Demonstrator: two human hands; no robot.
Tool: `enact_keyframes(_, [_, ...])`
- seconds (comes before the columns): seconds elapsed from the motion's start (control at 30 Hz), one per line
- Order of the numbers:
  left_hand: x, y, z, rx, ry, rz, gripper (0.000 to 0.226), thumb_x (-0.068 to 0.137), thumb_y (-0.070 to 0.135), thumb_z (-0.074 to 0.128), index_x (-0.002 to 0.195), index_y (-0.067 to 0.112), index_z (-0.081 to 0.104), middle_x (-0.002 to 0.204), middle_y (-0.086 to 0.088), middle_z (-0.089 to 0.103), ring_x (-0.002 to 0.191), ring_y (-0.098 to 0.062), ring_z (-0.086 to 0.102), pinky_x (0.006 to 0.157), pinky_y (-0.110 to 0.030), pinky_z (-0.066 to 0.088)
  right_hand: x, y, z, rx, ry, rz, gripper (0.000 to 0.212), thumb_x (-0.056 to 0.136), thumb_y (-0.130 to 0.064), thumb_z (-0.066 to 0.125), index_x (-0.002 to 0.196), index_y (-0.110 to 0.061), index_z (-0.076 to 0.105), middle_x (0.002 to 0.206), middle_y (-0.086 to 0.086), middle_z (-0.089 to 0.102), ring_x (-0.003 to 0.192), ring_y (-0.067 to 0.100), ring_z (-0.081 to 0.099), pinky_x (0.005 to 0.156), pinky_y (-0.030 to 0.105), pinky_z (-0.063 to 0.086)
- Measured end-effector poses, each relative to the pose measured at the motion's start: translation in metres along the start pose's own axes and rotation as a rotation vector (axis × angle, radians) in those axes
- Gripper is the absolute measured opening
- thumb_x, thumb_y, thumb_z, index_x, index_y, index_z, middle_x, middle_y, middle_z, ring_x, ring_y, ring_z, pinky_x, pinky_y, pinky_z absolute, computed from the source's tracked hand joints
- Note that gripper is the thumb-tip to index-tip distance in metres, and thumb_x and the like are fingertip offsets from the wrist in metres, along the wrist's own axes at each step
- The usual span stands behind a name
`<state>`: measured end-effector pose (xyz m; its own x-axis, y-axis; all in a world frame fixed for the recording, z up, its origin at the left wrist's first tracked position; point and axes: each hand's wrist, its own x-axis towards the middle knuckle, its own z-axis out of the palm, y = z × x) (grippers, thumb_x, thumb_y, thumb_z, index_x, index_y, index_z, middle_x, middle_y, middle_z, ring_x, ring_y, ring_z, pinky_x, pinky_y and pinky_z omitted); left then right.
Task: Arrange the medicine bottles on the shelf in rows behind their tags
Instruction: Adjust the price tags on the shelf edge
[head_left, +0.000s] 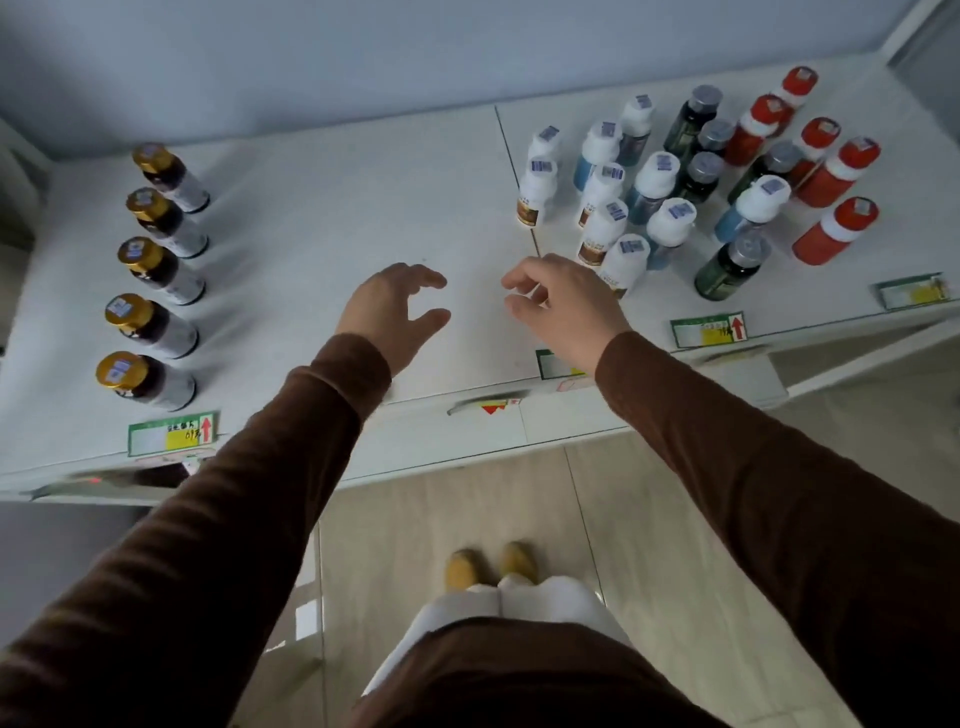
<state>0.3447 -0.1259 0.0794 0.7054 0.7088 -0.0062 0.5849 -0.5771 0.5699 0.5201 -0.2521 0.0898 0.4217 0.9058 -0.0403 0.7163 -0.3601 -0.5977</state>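
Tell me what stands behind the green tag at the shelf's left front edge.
Behind the green tag, five gold-capped bottles stand in one straight row toward the wall. Their labels are too blurred to read.

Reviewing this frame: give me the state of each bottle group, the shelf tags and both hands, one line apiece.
Gold-capped bottles: upright, one straight row behind the left tag.
White-capped bottles: upright, bunched, unsorted.
Grey-capped dark bottles: upright, scattered among others.
Red bottles: upright, loosely clustered.
Middle tag: upright at shelf edge.
Left hand: open, empty.
Right hand: open, empty, near the closest white-capped bottle.
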Motion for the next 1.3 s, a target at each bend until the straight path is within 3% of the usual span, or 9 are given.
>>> enact_keyframes(0.2, [-0.070,-0.062,0.004,0.046,0.109,-0.121,0.028,0.084,0.019,0.069,0.112,0.018,0.067,0.110,-0.003,0.064,0.100,-0.023,0.058,0.090,-0.034,0.046,-0.037,-0.021,0.067,0.206,-0.059,-0.006,0.014,0.092,-0.029,0.060,0.092,-0.018,0.068,0.085,-0.008,0.069,0.074,0.012,0.061,0.072,0.026,0.048])
enact_keyframes(0.3, [-0.092,-0.098,0.004,0.109,0.175,-0.234,0.030,0.083,0.018,0.070,0.112,0.014,0.067,0.109,-0.010,0.062,0.099,-0.031,0.057,0.091,-0.037,0.043,-0.044,-0.035,0.111,0.392,-0.194,0.114,0.029,0.093,-0.035,0.059,0.078,-0.011,0.067,0.069,-0.002,0.068,0.060,0.011,0.065,0.061,0.026,0.049])
enact_keyframes(0.43, [-0.105,-0.129,0.012,0.155,0.231,-0.340,0.039,0.081,0.029,0.072,0.117,0.016,0.066,0.108,-0.012,0.059,0.100,-0.033,0.051,0.090,-0.031,0.034,-0.046,-0.053,0.160,0.603,-0.328,0.347,0.044,0.092,-0.047,0.057,0.075,-0.010,0.073,0.061,-0.001,0.067,0.049,0.012,0.061,0.049,0.018,0.042])
enact_keyframes(0.57, [-0.105,-0.140,0.021,0.163,0.278,-0.342,0.043,0.079,0.042,0.070,0.116,0.022,0.066,0.109,-0.009,0.055,0.101,-0.029,0.046,0.089,-0.033,0.036,-0.045,-0.066,0.188,0.657,-0.346,0.465,0.056,0.089,-0.059,0.052,0.071,-0.012,0.075,0.060,0.002,0.071,0.047,0.011,0.062,0.043,0.014,0.041])
enact_keyframes(0.67, [-0.107,-0.147,0.027,0.127,0.325,-0.317,0.040,0.078,0.044,0.069,0.113,0.024,0.067,0.109,-0.005,0.054,0.102,-0.026,0.044,0.088,-0.030,0.037,-0.040,-0.071,0.201,0.651,-0.331,0.530,0.064,0.087,-0.067,0.045,0.065,-0.015,0.075,0.059,0.000,0.071,0.047,0.011,0.063,0.050,0.018,0.042])
enact_keyframes(0.8, [-0.110,-0.155,0.032,0.027,0.385,-0.293,0.037,0.077,0.039,0.073,0.110,0.024,0.068,0.107,-0.001,0.054,0.101,-0.023,0.044,0.086,-0.029,0.038,-0.038,-0.067,0.213,0.674,-0.280,0.496,0.064,0.093,-0.061,0.043,0.065,-0.014,0.076,0.060,0.000,0.072,0.050,0.015,0.065,0.059,0.028,0.049])
enact_keyframes(0.9, [-0.109,-0.159,0.035,-0.019,0.417,-0.279,0.036,0.077,0.041,0.074,0.108,0.024,0.069,0.107,0.002,0.053,0.100,-0.017,0.041,0.086,-0.028,0.038,-0.041,-0.064,0.216,0.694,-0.251,0.484,0.063,0.093,-0.061,0.045,0.066,-0.015,0.077,0.060,0.000,0.072,0.049,0.014,0.065,0.052,0.019,0.045])
enact_keyframes(1.1, [-0.110,-0.166,0.039,-0.039,0.452,-0.244,0.034,0.078,0.044,0.072,0.107,0.026,0.069,0.106,0.010,0.049,0.100,-0.011,0.039,0.085,-0.011,0.029,-0.040,-0.058,0.219,0.671,-0.236,0.436,0.062,0.093,-0.063,0.044,0.065,-0.018,0.077,0.061,-0.001,0.072,0.053,0.014,0.068,0.046,0.008,0.038])
enact_keyframes(1.3, [-0.109,-0.168,0.040,-0.040,0.456,-0.223,0.034,0.079,0.045,0.072,0.107,0.025,0.069,0.105,0.010,0.048,0.099,-0.010,0.038,0.083,-0.015,0.031,-0.039,-0.055,0.221,0.667,-0.237,0.404,0.062,0.095,-0.060,0.043,0.065,-0.018,0.078,0.062,-0.002,0.073,0.054,0.013,0.068,0.046,0.008,0.040])
